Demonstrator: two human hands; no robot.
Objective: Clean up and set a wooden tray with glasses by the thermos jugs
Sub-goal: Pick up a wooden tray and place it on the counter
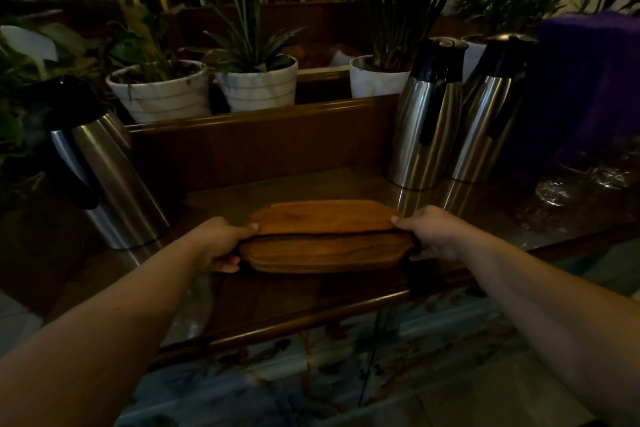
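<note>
A stack of wooden trays sits on the dark wooden counter (311, 298). The top wooden tray (323, 217) is tilted up off the lower trays (325, 253). My left hand (221, 243) grips its left end, my right hand (429, 232) grips its right end. Two steel thermos jugs (429, 114) (491, 114) with black tops stand at the back right, and a third thermos jug (107, 177) stands at the left. Clear glasses (585, 177) stand on the counter at the far right, dim and hard to make out.
White plant pots (162, 90) (258, 85) (374, 80) line the raised ledge behind the counter. A purple cloth-covered block (588, 80) rises behind the right jugs. Patterned floor shows below the counter's front edge.
</note>
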